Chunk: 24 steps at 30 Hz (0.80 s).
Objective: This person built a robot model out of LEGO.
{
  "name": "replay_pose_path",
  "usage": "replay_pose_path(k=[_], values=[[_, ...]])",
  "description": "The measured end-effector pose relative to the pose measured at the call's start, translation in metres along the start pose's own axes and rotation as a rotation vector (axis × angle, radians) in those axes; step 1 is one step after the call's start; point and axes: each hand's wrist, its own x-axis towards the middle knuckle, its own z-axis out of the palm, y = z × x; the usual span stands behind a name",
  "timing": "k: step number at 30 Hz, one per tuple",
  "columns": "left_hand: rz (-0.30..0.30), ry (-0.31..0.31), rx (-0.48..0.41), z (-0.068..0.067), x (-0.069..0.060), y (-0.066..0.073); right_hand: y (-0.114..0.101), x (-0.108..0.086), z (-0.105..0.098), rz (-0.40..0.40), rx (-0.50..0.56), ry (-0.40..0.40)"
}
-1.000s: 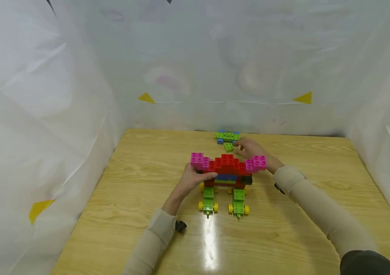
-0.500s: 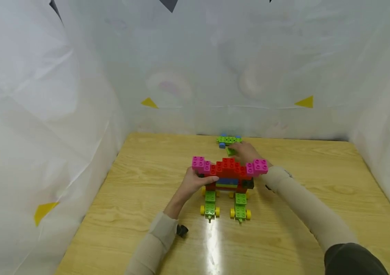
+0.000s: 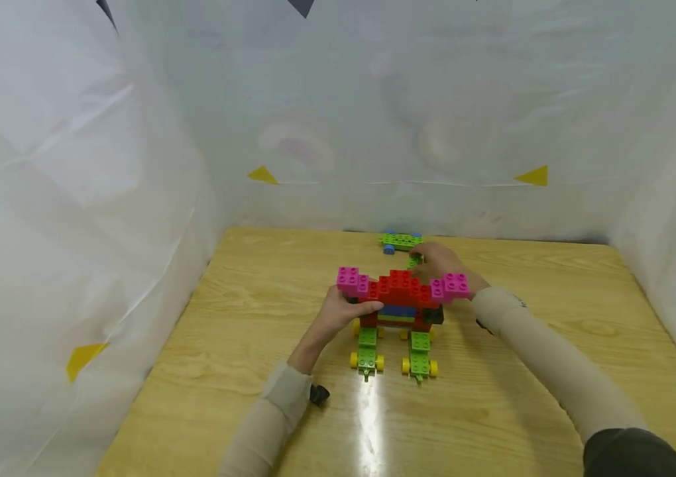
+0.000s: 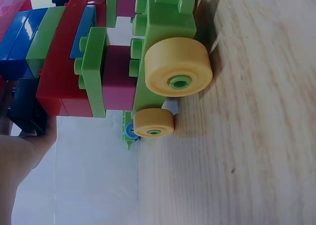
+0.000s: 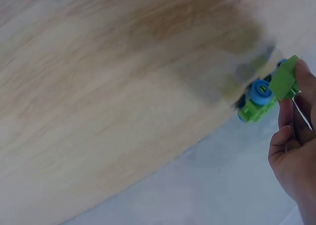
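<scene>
My left hand point(image 3: 338, 315) grips the left side of a building-block model point(image 3: 397, 288), thumb across its front. The model has a stepped red top, pink blocks at both ends, a blue and green middle, and two green wheeled bases point(image 3: 368, 358) with yellow wheels point(image 4: 177, 67) on the table. Behind the model, my right hand point(image 3: 436, 260) pinches a small green block point(image 5: 285, 81) between thumb and fingers. Part of that hand is hidden by the model in the head view. Just beyond the block stands a green wheeled base with blue wheels point(image 3: 401, 242).
The wooden table point(image 3: 242, 311) ends at the back against white sheeting point(image 3: 338, 119), which also rises on the left and right. Yellow triangular patches point(image 3: 533, 175) mark the sheeting. A black wrist camera point(image 3: 318, 395) sits on the left wrist.
My right hand has reached over the small green block, pinched it and drawn it slightly right of its former place. The left hand keeps hold of the model, which stays put.
</scene>
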Motion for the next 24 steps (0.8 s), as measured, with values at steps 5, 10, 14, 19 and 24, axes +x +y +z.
replay_pose_path(k=[5, 10, 14, 19, 24], values=[[0.030, 0.005, 0.010, -0.001, 0.002, 0.002, -0.005, -0.014, -0.026, -0.140, -0.029, 0.105], [0.048, 0.019, 0.018, -0.002, 0.004, 0.001, -0.017, -0.021, -0.054, -0.249, -0.040, 0.193], [0.048, 0.024, 0.025, -0.001, 0.005, 0.000, -0.037, -0.026, -0.079, -0.327, -0.031, 0.229], [0.052, 0.022, 0.019, 0.002, 0.007, -0.002, -0.076, -0.044, -0.109, -0.419, -0.071, 0.237], [0.055, 0.014, -0.018, 0.004, 0.009, -0.002, -0.116, -0.066, -0.127, -0.549, -0.084, 0.203]])
